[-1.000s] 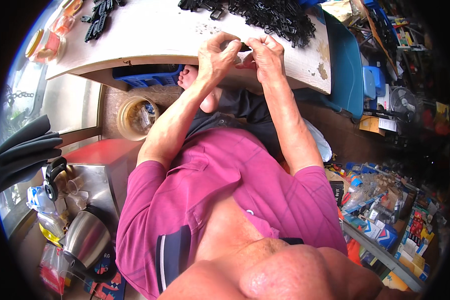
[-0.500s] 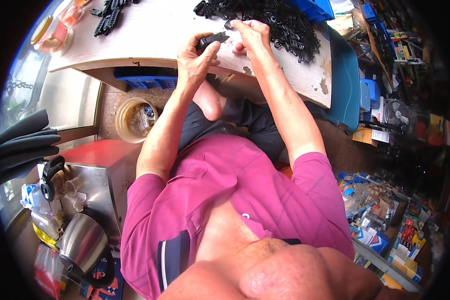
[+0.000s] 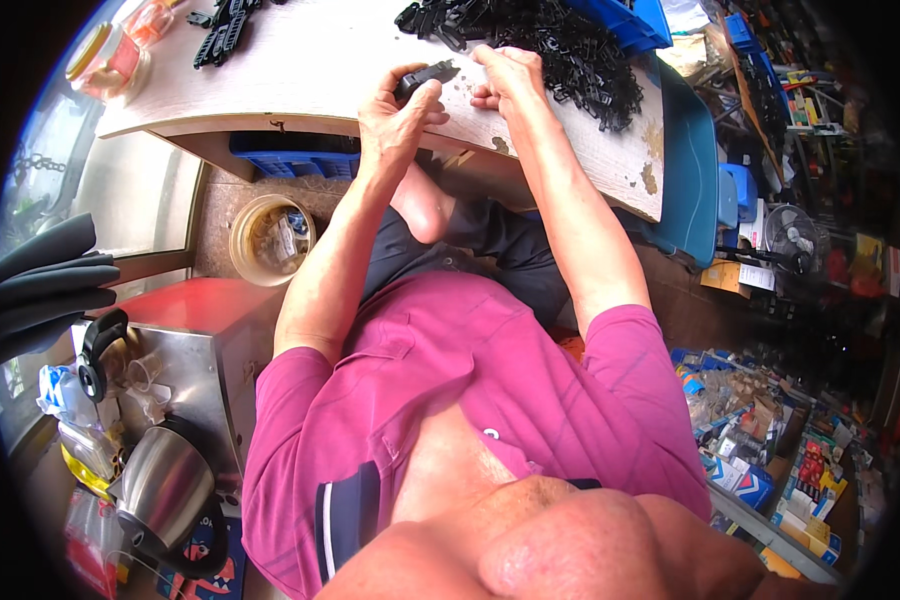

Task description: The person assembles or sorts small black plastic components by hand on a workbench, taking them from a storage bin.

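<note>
Above the near edge of the white table (image 3: 300,75), my left hand (image 3: 395,118) is closed around a short black plastic piece (image 3: 428,78), which looks like several links stacked together. Its pointed end sticks out toward my right hand. My right hand (image 3: 513,78) is over the table beside the loose pile of small black plastic parts (image 3: 530,42), fingers curled. Whether a small part is between its fingertips cannot be made out. A gap separates the two hands.
Assembled black strips (image 3: 225,35) and a lidded jar (image 3: 105,65) are at the table's left. A blue bin (image 3: 625,22) stands behind the pile. Below are a round bucket (image 3: 260,240) and a blue crate (image 3: 295,160). A steel kettle (image 3: 168,475) stands lower left.
My right hand has drawn slightly right, away from the left hand's piece. The small dark part seen at its fingertips before no longer shows there. My left hand keeps its grip.
</note>
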The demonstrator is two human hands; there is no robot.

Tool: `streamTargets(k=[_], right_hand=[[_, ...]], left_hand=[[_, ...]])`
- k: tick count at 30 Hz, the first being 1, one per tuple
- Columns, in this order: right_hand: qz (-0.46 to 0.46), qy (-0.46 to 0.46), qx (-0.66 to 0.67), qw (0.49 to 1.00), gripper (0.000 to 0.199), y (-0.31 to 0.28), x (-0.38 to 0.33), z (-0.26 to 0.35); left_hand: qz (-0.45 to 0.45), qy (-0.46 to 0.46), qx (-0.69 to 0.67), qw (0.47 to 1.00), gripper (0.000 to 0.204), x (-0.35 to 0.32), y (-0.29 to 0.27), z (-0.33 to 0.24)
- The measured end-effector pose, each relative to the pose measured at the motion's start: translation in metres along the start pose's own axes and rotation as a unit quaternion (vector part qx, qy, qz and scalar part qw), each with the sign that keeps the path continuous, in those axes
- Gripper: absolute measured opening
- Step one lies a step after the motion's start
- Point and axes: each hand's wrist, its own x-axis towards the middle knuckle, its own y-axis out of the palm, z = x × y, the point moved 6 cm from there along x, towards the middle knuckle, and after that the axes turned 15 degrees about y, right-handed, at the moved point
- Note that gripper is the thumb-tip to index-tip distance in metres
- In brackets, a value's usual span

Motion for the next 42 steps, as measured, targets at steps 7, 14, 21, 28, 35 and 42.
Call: streamTargets(k=[7,14,21,28,35,42], right_hand=[[0.218,-0.077,0.134,0.964,0.014,0.003,-0.039,-0.034],[0.246,-0.079,0.124,0.958,0.018,0.014,-0.056,-0.051],[0.224,-0.077,0.143,0.961,0.015,0.01,-0.065,-0.052],[0.217,-0.079,0.25,0.94,0.019,-0.003,-0.065,-0.056],[0.204,-0.124,0.267,0.933,0.015,-0.017,-0.061,-0.052],[0.194,-0.178,0.26,0.929,0.015,-0.027,-0.063,-0.034]], left_hand=[[-0.041,-0.065,-0.04,0.996,0.033,0.011,0.018,-0.003],[0.002,-0.097,-0.017,0.995,0.034,0.009,0.018,0.005],[0.016,-0.112,-0.013,0.993,0.037,0.011,0.015,0.01],[0.012,-0.13,0.033,0.991,0.037,0.002,0.019,0.005],[0.029,-0.115,0.036,0.992,0.037,-0.002,0.024,0.0],[0.099,-0.045,0.076,0.991,0.033,-0.002,0.025,0.011]])
